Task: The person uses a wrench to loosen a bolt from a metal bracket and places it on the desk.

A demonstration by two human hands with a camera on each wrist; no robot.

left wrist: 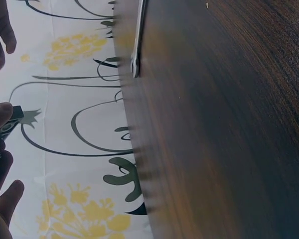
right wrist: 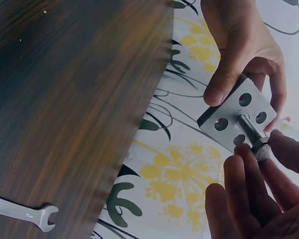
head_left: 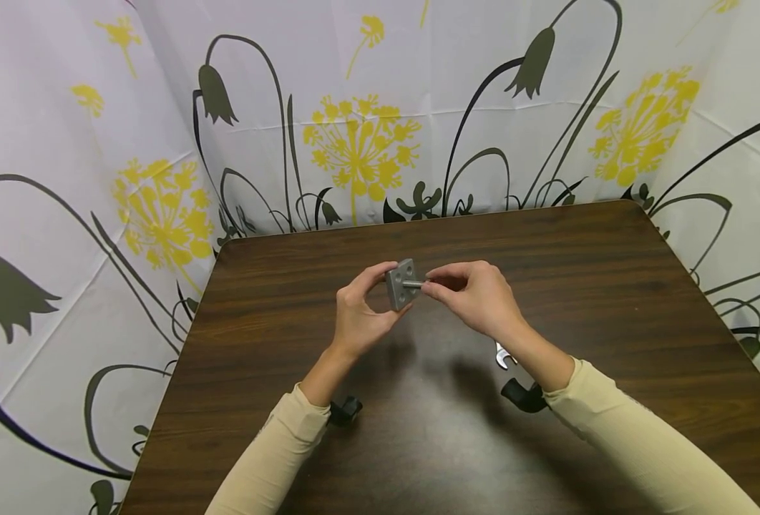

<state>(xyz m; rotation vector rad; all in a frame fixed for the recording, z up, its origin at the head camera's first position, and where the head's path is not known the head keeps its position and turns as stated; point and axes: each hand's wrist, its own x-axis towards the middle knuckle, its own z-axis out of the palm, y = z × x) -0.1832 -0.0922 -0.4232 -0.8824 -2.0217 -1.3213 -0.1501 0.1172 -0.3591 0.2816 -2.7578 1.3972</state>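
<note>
Raised over the table, my left hand (head_left: 362,311) grips a grey square metal plate (head_left: 396,287) by its edges, thumb on one side and fingers on the other. In the right wrist view the plate (right wrist: 229,113) shows several round holes, and a threaded bolt (right wrist: 249,128) sticks out of its middle. A hex nut (right wrist: 260,144) sits near the bolt's free end. My right hand (head_left: 479,297) pinches the nut between thumb and fingertips. The left wrist view catches only part of the dark plate (left wrist: 10,124) at its left edge.
An open-ended wrench (right wrist: 25,211) lies on the dark wood table (head_left: 277,300), partly hidden behind my right forearm in the head view. Black wrist mounts (head_left: 523,395) hang under both forearms. A white flowered curtain (head_left: 354,64) stands behind the table.
</note>
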